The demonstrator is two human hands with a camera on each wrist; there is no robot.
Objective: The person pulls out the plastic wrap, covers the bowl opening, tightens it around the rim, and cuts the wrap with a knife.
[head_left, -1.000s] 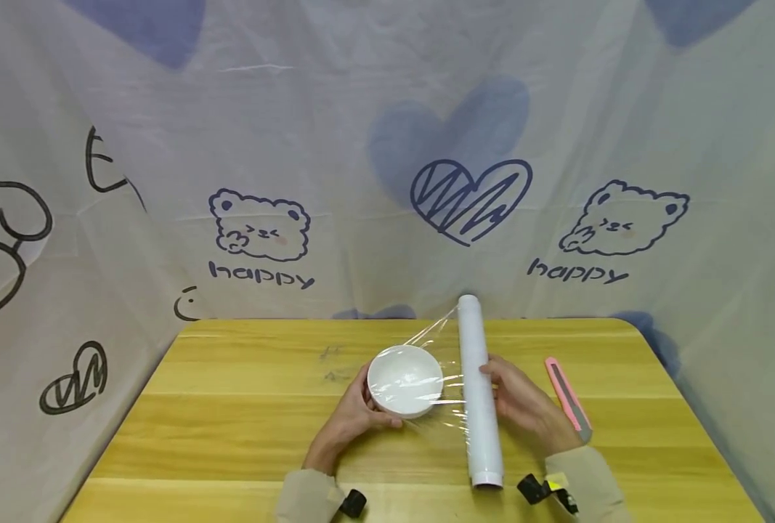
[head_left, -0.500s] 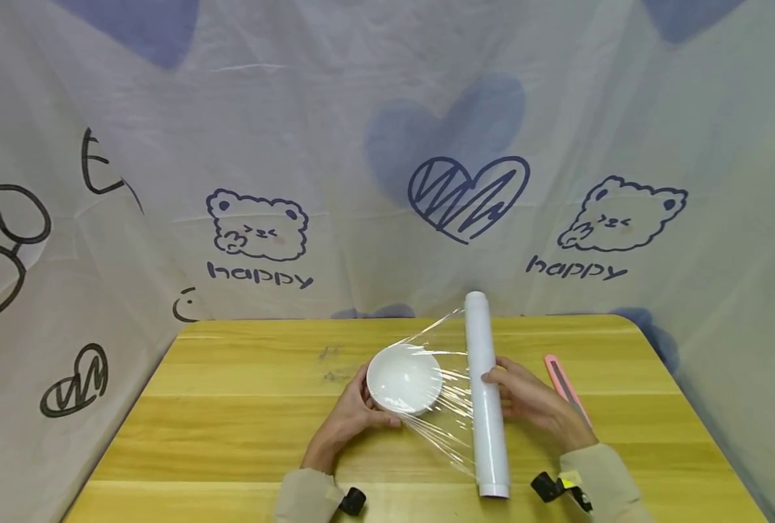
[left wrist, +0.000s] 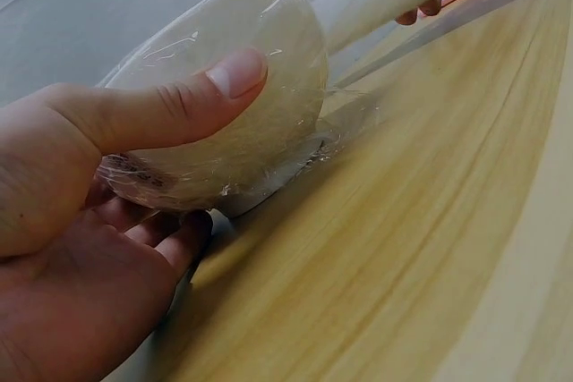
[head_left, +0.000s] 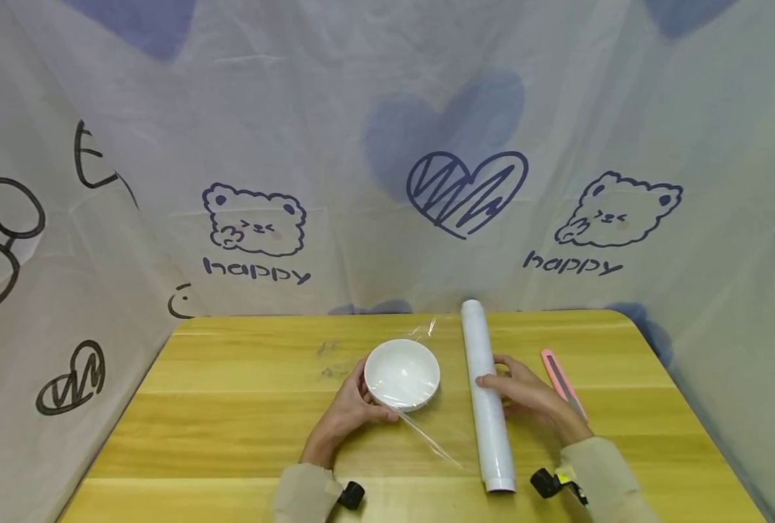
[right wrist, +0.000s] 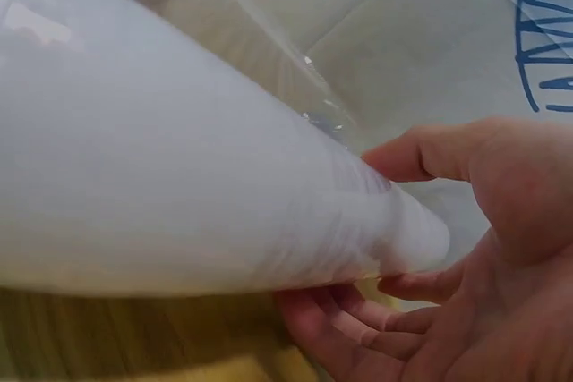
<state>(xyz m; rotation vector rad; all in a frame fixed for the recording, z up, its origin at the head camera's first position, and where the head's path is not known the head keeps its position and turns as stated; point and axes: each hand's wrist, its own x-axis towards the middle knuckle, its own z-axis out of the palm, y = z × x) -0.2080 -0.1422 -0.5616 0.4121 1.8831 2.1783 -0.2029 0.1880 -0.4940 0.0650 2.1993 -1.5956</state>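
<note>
My left hand [head_left: 348,412] grips a white bowl [head_left: 403,372] by its left side. In the left wrist view the thumb lies over the film-covered bowl [left wrist: 282,100] and the other fingers curl beneath it. Clear cling film [head_left: 429,438] covers the bowl and stretches rightward, with one long crease running off the near rim. To the right, my right hand [head_left: 532,398] holds a long white roll of cling film [head_left: 487,392] around its middle. The right wrist view shows thumb above the roll [right wrist: 179,158] and fingers below.
A pink utility knife [head_left: 563,385] lies on the wooden table [head_left: 230,414], just beyond my right hand. Behind the table's back edge hangs a pale cloth [head_left: 341,145] printed with hearts and bears; the roll's far end reaches this edge.
The roll has shifted slightly right, away from the bowl, and tilted a little more. Film between them spread with many bright creases, then fewer show now. My left hand and the bowl stay nearly still.
</note>
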